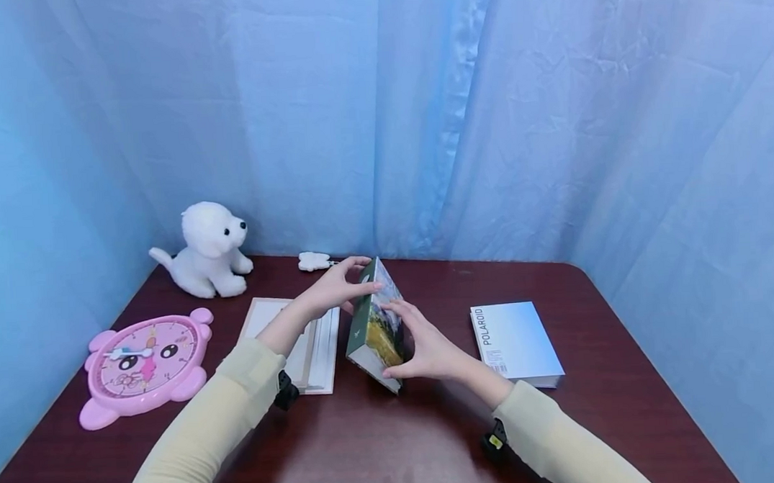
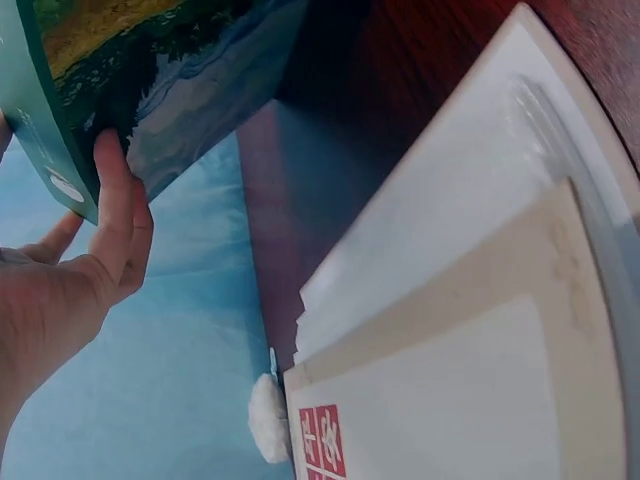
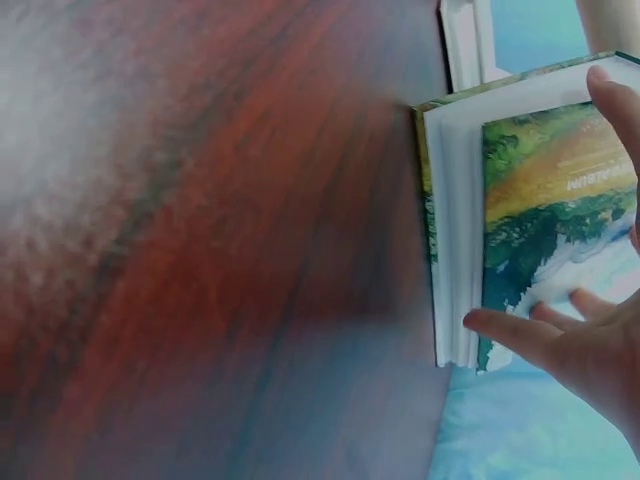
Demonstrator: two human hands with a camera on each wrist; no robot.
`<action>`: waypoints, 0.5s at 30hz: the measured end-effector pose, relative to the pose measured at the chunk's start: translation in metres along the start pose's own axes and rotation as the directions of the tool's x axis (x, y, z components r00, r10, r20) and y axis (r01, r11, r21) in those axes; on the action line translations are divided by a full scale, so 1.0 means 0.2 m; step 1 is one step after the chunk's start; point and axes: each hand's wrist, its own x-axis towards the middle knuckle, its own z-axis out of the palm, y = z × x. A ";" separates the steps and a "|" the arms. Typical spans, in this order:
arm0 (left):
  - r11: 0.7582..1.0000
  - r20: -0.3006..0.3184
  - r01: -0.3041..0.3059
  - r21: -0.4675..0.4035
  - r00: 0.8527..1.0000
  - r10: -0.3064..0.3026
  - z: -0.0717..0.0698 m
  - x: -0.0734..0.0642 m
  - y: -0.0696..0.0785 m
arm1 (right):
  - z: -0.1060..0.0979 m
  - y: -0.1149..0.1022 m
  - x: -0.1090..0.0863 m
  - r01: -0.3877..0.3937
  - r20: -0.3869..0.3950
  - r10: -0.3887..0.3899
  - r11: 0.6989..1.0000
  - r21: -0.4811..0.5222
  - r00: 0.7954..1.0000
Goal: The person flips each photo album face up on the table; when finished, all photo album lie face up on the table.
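A thick photo album (image 1: pixel 362 325) with a green spine and a painted landscape cover is held tilted near the middle of the table. My left hand (image 1: pixel 332 288) grips its upper end; in the left wrist view, fingers (image 2: pixel 112 190) lie on the painted cover near the spine. My right hand (image 1: pixel 428 349) holds the other side, its thumb by the lower corner and its fingers on the cover. White page edges (image 3: pixel 455 240) show in the right wrist view, with a fingertip touching them. Whether the album's bottom touches the table is unclear.
Left of the album lie flat white boards with beige borders (image 1: pixel 324 359), one bearing red characters (image 2: pixel 325 440). A white-blue POLAROID album (image 1: pixel 521 340) lies right. A pink clock (image 1: pixel 173 391), white plush dog (image 1: pixel 207 253) and small white object (image 1: pixel 313 260) sit left and back. Curtains (image 1: pixel 304 130) surround the table.
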 end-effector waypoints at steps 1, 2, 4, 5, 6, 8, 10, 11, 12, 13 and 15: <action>1.000 0.005 -0.008 0.000 1.000 0.008 0.00 0.00 -0.01 | 0.01 0.00 0.00 0.004 0.005 -0.004 1.000 -0.015 1.000; 1.000 0.009 -0.013 0.004 1.000 0.013 -0.01 0.00 -0.02 | 0.01 0.00 0.00 0.009 0.011 -0.009 1.000 -0.027 1.000; 1.000 0.018 -0.020 0.008 1.000 0.020 -0.01 -0.01 -0.03 | 0.02 0.01 -0.01 0.014 0.024 -0.013 0.999 -0.045 1.000; 1.000 0.023 -0.021 0.008 1.000 0.021 -0.01 -0.01 -0.03 | 0.03 0.01 -0.01 0.013 0.033 -0.011 0.998 -0.054 0.999; 1.000 0.028 -0.020 0.006 0.999 0.020 -0.01 -0.01 -0.04 | 0.03 0.02 -0.01 0.013 0.040 -0.011 0.998 -0.061 0.999; 1.000 0.041 -0.014 -0.004 0.999 0.014 -0.01 -0.02 -0.05 | 0.02 0.02 -0.03 0.010 0.055 -0.006 0.997 -0.077 0.998; 1.000 0.059 -0.012 -0.020 0.998 0.013 0.00 -0.02 -0.07 | 0.01 0.04 -0.04 0.013 0.069 -0.006 0.995 -0.095 0.998; 1.000 0.066 -0.009 -0.029 0.998 0.011 0.00 -0.02 -0.08 | 0.00 0.04 -0.04 0.015 0.080 -0.007 0.995 -0.099 0.997; 0.999 0.073 -0.009 -0.040 0.997 0.012 0.00 -0.02 -0.09 | 0.00 0.05 -0.05 0.022 0.088 -0.013 0.994 -0.106 0.996; 0.999 0.080 -0.010 -0.052 0.997 0.014 0.01 -0.02 -0.10 | -0.01 0.05 -0.05 0.027 0.098 -0.016 0.993 -0.114 0.995; 0.998 0.092 -0.014 -0.062 0.996 0.020 0.02 -0.02 -0.11 | -0.02 0.07 -0.07 0.040 0.118 -0.025 0.991 -0.126 0.993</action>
